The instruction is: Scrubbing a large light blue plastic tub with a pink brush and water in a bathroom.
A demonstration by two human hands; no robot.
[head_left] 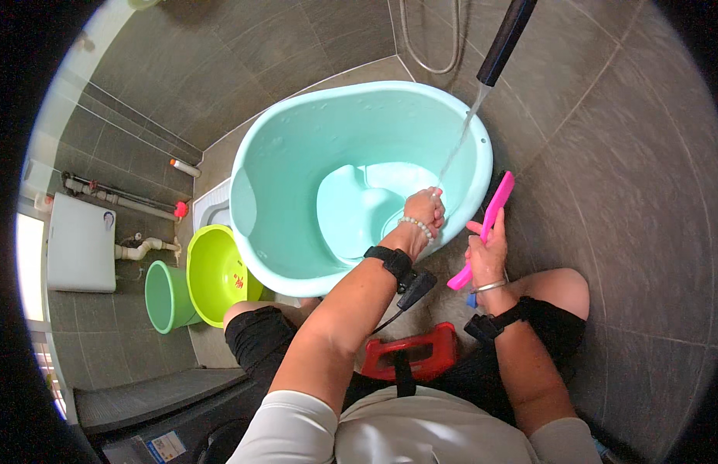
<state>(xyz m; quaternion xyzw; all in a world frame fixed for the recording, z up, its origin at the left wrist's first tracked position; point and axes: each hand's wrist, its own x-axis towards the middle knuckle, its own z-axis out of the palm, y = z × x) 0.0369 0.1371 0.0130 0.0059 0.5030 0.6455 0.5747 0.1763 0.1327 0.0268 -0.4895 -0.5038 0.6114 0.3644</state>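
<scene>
a person in a white shirt and black shorts sits at a large pale-turquoise tub in a grey-tiled washroom, bare arms stretched forward. the left hand, a beaded bracelet at its wrist, reaches over the tub's near right side, its fingers curled in and pressed together; from where i stand i cannot tell whether anything lies inside them. a stream of water falls toward that hand from a black spout at far right. the right hand, wearing a metal bangle, grips a bright pink brush, thumb and fingers closed about its handle, one finger extended beside it. the brush stands aslant outside the tub, just beyond its right rim, its dark side toward the tub. black straps circle both forearms. a red plastic piece sits between the knees. to the left, a yellow-green basin leans near the tub, a green bucket just beside it. farther left, a white box hangs by pipes on the wall.
</scene>
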